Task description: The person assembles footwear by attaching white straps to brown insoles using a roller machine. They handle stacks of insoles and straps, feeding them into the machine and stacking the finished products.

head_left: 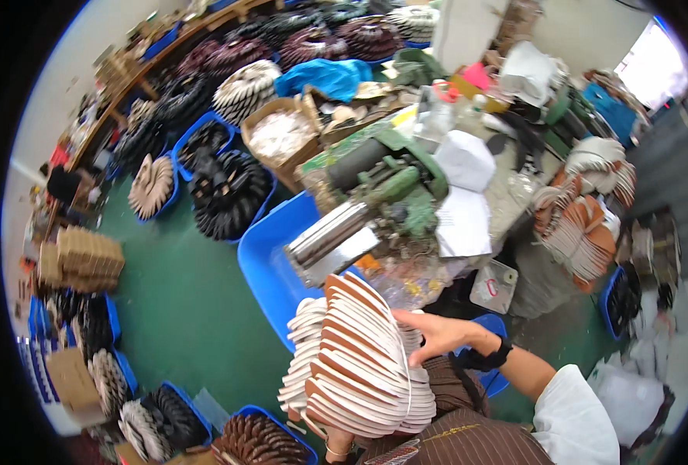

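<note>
A big bundle of brown-and-white shoe-sole pieces point(359, 356), layered edge to edge with a pale cord around it, is held up in front of my body. My right hand point(441, 335) grips its right side, thumb and fingers spread on the layers; a black band circles that wrist. From below, my left hand point(339, 443) supports the bundle; its fingers are mostly hidden behind the pieces. Just beyond stands a green machine point(390, 182) with a shiny metal roller point(328, 232). A blue tub point(263, 260) sits under the roller.
Similar brown-and-white bundles point(580, 240) are piled at the right. Blue bins with black bundles point(232, 194) stand on the green floor point(177, 298) at the left. A carton of white bits point(282, 136) is behind the machine. Stacked tan pieces point(88, 260) stand at the far left.
</note>
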Demonstrator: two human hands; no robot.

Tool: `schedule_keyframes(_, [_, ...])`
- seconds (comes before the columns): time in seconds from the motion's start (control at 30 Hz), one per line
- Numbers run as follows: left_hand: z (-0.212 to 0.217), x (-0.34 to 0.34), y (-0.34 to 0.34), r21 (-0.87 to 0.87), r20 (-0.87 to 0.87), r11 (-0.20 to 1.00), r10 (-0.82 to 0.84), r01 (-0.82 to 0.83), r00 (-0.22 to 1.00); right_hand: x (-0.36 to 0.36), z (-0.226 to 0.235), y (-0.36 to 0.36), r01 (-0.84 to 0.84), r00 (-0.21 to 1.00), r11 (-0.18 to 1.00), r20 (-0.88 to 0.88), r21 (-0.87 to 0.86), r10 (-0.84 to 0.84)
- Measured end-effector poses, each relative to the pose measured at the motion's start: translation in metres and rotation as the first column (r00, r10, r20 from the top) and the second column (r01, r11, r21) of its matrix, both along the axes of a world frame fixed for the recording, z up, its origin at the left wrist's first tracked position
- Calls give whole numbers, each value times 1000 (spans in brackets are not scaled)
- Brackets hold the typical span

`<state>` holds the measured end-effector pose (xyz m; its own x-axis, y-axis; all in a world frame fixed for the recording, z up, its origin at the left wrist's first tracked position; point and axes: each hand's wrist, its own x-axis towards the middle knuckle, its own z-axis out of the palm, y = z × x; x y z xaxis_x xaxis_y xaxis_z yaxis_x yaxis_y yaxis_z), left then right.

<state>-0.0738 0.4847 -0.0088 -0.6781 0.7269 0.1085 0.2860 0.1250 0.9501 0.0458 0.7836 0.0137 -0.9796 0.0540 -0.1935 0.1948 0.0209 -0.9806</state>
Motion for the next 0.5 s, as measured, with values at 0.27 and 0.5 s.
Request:
schedule_keyframes(0.27, [-16,-1,110,20,465,879,-430,476,774,87,50,17,552,832,801,-82,230,-549])
schedule_keyframes(0.5, [-77,45,264,31,729,783,-443,622,521,153,52,91,615,683,421,-184,666,-707])
